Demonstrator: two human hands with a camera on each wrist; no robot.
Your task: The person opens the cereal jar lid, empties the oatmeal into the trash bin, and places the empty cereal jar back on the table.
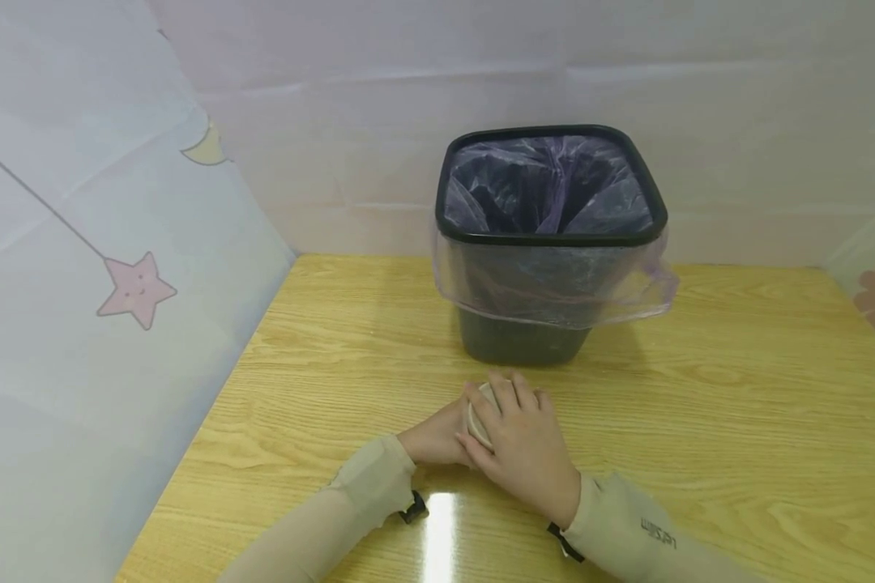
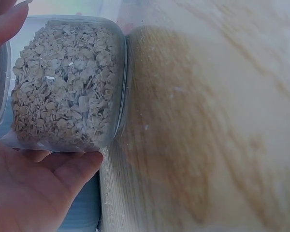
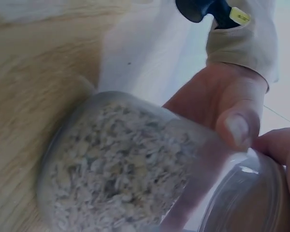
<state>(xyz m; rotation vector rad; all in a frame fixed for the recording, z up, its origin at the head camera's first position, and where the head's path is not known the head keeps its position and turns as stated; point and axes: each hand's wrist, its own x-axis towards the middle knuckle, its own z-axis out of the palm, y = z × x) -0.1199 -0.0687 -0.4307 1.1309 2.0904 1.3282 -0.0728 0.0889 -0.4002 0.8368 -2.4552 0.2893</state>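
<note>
A clear plastic jar of rolled oats (image 2: 67,87) stands at the wooden table's surface between both hands. Its round lid (image 1: 482,414) shows pale from above, at the jar's mouth. My left hand (image 1: 439,435) holds the jar's side, thumb against the wall in the right wrist view, where the oats (image 3: 121,169) blur a little. Over the top lies my right hand (image 1: 528,445), its fingers spread and bent round the lid's rim. Most of the jar is hidden under the hands in the head view.
A dark waste bin (image 1: 525,344) with a translucent purple liner (image 1: 554,283) folded over its rim stands just beyond the hands. Behind the wooden table (image 1: 736,389) hangs a pale backdrop (image 1: 364,146), with a printed star (image 1: 137,290) on the left part.
</note>
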